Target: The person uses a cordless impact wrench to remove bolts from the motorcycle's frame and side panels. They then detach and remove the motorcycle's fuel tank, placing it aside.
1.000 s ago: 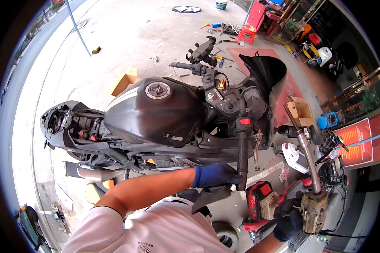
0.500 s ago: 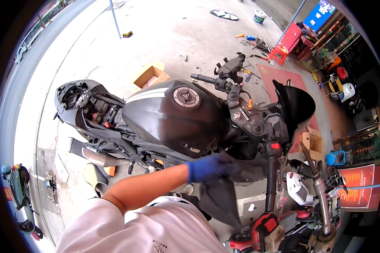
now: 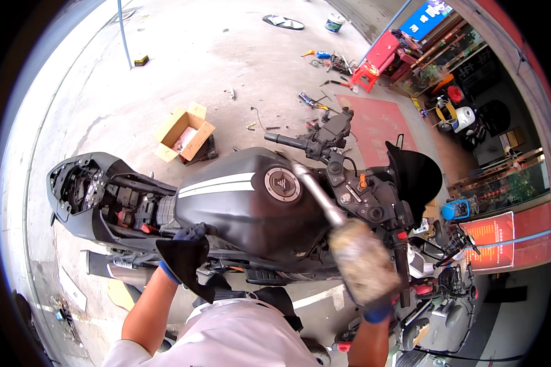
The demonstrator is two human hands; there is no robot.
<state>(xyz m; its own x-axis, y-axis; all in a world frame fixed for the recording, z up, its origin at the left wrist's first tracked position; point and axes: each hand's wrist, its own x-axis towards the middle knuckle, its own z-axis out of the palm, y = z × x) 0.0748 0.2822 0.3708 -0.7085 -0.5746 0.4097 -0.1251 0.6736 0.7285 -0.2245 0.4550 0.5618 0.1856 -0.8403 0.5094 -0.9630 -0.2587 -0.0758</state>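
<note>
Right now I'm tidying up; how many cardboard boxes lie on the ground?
1: an open brown cardboard box on the concrete beyond the black motorcycle. Others may be hidden.

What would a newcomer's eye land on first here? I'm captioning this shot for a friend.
The black motorcycle fills the middle, its seat off and its tank striped white. The right hand, in a grimy glove, lifts a long metal tool over the tank; the left hand holds a black panel at the bike's near side. An open cardboard box lies behind.

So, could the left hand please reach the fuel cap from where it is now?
Probably yes: the left hand rests at the tank's rear edge holding a black panel, and the bare tank top lies between it and the fuel cap. The panel occupies that hand, though.
</note>
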